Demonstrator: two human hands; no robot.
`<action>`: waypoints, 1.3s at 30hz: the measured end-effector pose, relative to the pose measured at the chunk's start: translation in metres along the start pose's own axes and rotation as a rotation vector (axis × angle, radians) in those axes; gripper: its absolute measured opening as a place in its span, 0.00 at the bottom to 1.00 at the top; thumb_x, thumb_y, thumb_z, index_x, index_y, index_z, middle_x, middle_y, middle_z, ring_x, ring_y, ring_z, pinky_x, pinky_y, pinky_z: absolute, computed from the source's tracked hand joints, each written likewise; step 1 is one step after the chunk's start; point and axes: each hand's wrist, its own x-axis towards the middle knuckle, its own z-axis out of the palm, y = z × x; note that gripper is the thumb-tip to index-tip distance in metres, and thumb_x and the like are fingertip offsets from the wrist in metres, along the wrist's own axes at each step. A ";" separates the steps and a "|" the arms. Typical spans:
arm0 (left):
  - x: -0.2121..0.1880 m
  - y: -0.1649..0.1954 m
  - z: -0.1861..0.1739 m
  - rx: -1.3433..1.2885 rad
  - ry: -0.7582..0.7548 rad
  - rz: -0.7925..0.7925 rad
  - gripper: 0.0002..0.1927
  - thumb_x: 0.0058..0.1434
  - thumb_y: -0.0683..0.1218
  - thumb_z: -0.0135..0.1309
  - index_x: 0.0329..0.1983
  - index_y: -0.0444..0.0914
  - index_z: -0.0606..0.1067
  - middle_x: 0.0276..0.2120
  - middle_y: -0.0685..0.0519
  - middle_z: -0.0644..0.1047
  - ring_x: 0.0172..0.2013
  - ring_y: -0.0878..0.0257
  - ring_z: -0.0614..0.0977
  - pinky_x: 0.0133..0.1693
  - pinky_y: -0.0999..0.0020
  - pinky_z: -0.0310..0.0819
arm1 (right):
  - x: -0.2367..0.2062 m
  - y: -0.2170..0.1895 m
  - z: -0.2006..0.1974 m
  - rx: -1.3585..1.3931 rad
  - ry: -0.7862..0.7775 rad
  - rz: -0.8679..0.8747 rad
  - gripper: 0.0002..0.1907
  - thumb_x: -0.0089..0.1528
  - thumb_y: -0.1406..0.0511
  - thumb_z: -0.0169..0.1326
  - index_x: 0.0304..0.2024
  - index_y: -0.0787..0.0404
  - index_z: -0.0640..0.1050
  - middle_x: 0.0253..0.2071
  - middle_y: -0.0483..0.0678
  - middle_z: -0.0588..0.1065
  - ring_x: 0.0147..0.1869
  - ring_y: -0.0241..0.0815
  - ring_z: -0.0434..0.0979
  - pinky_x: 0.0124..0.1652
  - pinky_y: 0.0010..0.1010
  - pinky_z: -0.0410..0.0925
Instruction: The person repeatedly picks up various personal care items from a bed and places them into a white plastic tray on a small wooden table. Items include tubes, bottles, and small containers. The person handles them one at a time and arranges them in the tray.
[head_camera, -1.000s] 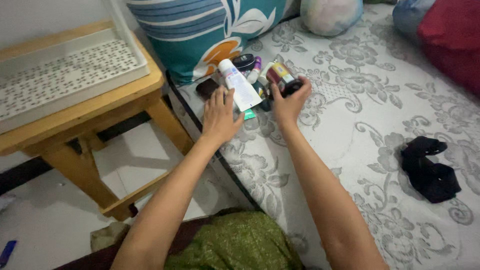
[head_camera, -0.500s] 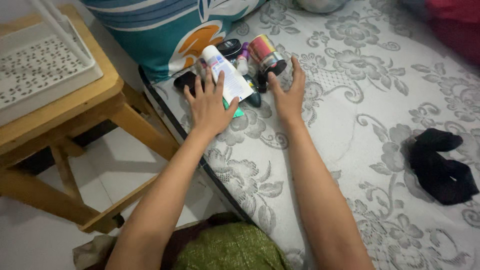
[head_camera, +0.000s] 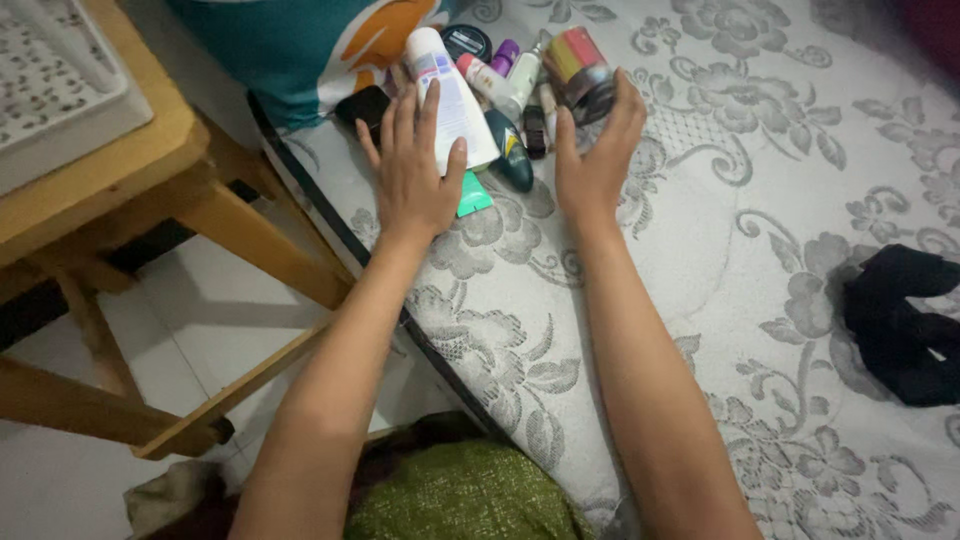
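Head view, looking down along two bare forearms stretched over a bed. Left hand is laid flat with fingers spread, resting on a large white tube with a green end. Right hand is held open and upright, its fingers and thumb curved against the side of a round jar with a red and yellow band, without closing around it. Between both hands a small heap of toiletries is bracketed: a dark green bottle, slim white bottles and a black round lid, all lying on the grey floral mattress below a teal pillow. Gathering seems to be in hand; a firm, even inward squeeze would be needed so nothing rolls away. Left of the bed a wooden counter is seen, and a black cloth lies well apart on the right.
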 end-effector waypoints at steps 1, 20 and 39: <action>0.000 -0.003 0.001 -0.047 0.034 -0.016 0.35 0.72 0.59 0.45 0.77 0.40 0.58 0.71 0.42 0.62 0.72 0.44 0.61 0.71 0.31 0.35 | 0.000 -0.006 -0.002 0.016 0.020 -0.022 0.33 0.69 0.65 0.60 0.72 0.65 0.61 0.70 0.63 0.62 0.76 0.61 0.59 0.73 0.47 0.56; -0.055 0.014 -0.033 -0.362 0.272 -0.218 0.08 0.60 0.43 0.55 0.42 0.37 0.75 0.44 0.45 0.75 0.48 0.46 0.76 0.51 0.53 0.70 | -0.062 -0.131 -0.034 0.164 -0.182 0.140 0.11 0.63 0.67 0.58 0.48 0.63 0.77 0.45 0.54 0.74 0.48 0.51 0.78 0.50 0.40 0.71; -0.064 0.011 -0.027 -0.269 0.241 -0.052 0.12 0.61 0.40 0.52 0.48 0.41 0.73 0.43 0.53 0.78 0.48 0.51 0.76 0.55 0.52 0.65 | -0.068 -0.124 -0.010 -0.091 -0.269 0.108 0.21 0.50 0.64 0.68 0.42 0.66 0.77 0.41 0.59 0.76 0.45 0.61 0.78 0.44 0.47 0.71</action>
